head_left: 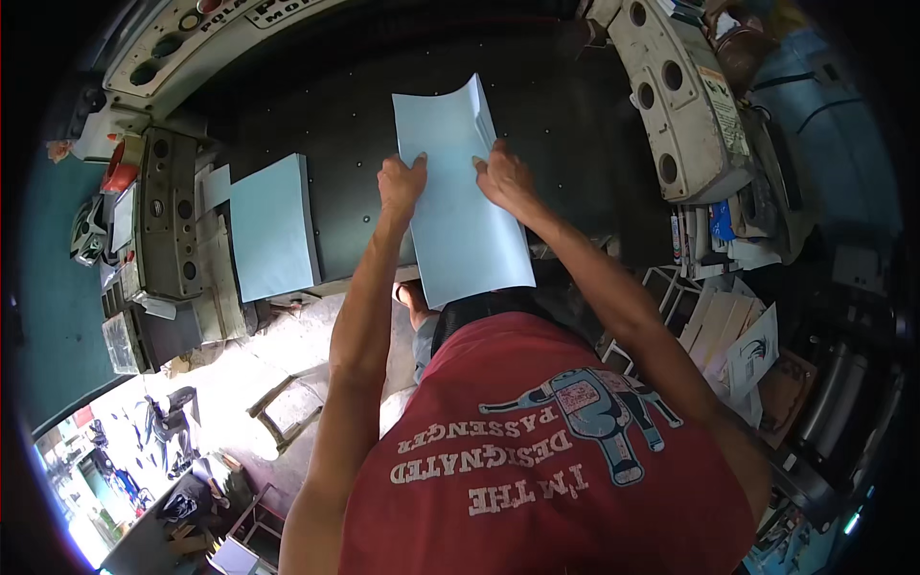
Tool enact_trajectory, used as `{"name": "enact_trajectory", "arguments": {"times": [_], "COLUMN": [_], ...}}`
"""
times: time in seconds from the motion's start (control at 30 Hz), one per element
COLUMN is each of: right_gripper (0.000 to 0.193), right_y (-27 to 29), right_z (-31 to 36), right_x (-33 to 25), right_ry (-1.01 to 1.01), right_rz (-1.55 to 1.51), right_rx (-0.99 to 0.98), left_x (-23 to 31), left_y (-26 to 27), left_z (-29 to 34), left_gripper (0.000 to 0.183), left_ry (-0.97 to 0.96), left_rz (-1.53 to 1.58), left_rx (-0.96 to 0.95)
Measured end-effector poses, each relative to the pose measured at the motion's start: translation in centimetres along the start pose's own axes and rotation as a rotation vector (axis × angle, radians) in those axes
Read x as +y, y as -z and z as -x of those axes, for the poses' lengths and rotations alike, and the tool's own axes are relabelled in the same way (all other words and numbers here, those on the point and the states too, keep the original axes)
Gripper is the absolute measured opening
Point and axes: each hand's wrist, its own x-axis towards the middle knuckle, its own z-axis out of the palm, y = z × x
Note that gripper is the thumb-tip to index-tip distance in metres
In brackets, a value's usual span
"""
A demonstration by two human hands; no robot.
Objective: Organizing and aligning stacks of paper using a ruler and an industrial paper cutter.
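Observation:
A tall batch of pale blue paper sheets (pixel 460 201) bows between my hands above the dark machine table. My left hand (pixel 401 182) grips its left edge, thumb lying on the top sheet. On the opposite edge my right hand (pixel 505 179) pinches the sheets, its thumb on top and the other fingers partly hidden beneath. The far right corner curls up, and several sheet edges show fanned there. The near end hangs past the table's front edge, close to my waist. Left of my left hand, a squared stack of the same blue paper (pixel 273 228) lies on the table.
The dark table (pixel 345 125) is dotted with small metal studs. Grey machine housings with round holes stand at the left (pixel 171 216) and right (pixel 680 96). A wooden stool frame (pixel 285 414) is on the floor at lower left. Papers and cardboard (pixel 733 335) pile up at right.

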Motion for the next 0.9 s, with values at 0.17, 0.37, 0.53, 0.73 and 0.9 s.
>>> {"name": "enact_trajectory", "arguments": {"times": [0.17, 0.37, 0.53, 0.73, 0.9], "right_gripper": [0.037, 0.04, 0.043, 0.045, 0.039], "right_y": [4.0, 9.3, 8.5, 7.9, 8.5], "right_z": [1.6, 5.6, 6.7, 6.9, 6.7], "right_x": [0.1, -2.9, -1.7, -1.0, -1.4], "right_ry": [-0.016, 0.326, 0.498, 0.55, 0.445], "right_rz": [-0.35, -0.648, -0.82, -0.777, -0.825], "right_rx": [0.089, 0.29, 0.351, 0.255, 0.248], "left_x": [3.5, 6.8, 5.0, 0.9, 1.4], "left_y": [3.3, 8.1, 9.5, 8.1, 7.9], "left_z": [4.3, 9.2, 10.5, 7.9, 7.5], "left_gripper": [0.038, 0.029, 0.047, 0.058, 0.049], "left_ry": [-0.149, -0.519, -0.544, -0.647, -0.635], "left_rz": [0.228, 0.683, 0.665, 0.72, 0.528], "left_rx": [0.089, 0.275, 0.141, -0.032, 0.093]}}
